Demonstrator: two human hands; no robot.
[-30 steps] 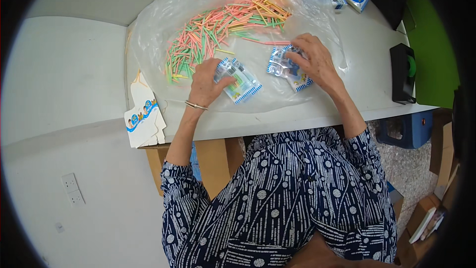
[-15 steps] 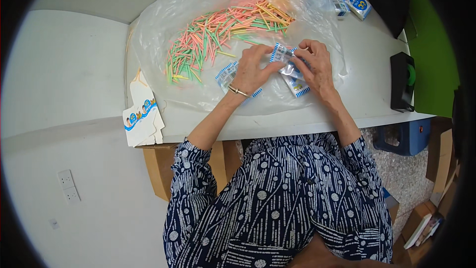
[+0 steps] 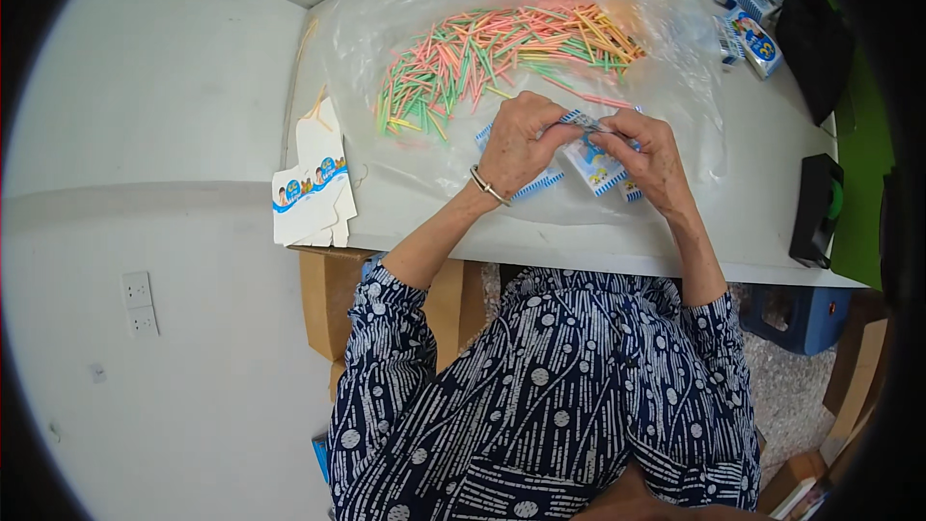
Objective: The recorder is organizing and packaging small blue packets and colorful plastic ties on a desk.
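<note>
Both hands pinch a small white plastic packet with blue striped ends point(image 3: 585, 122) over the near side of the table. My left hand point(image 3: 524, 143), with a bracelet at its wrist, grips one end between thumb and fingers. My right hand point(image 3: 653, 156) closes on the other end. Just below the held packet lies a white-and-blue packet point(image 3: 593, 172). Another striped packet point(image 3: 538, 185) is partly hidden under my left hand. Beyond the hands, a heap of thin pink, green and yellow sticks point(image 3: 473, 58) rests on a clear plastic sheet point(image 3: 386, 19).
Flattened white printed cartons point(image 3: 311, 188) overlap the left table edge. Small blue-and-white boxes point(image 3: 755, 41) sit at the far right beside a black bag point(image 3: 815, 43). A black tape dispenser point(image 3: 818, 212) stands at the right edge. Under the table are cardboard boxes point(image 3: 328, 304) and a blue stool point(image 3: 801, 318).
The held packet has tilted from showing its flat face to nearly edge-on, with both hands pinching it closer together. The whole view has shifted, so the table appears farther right.
</note>
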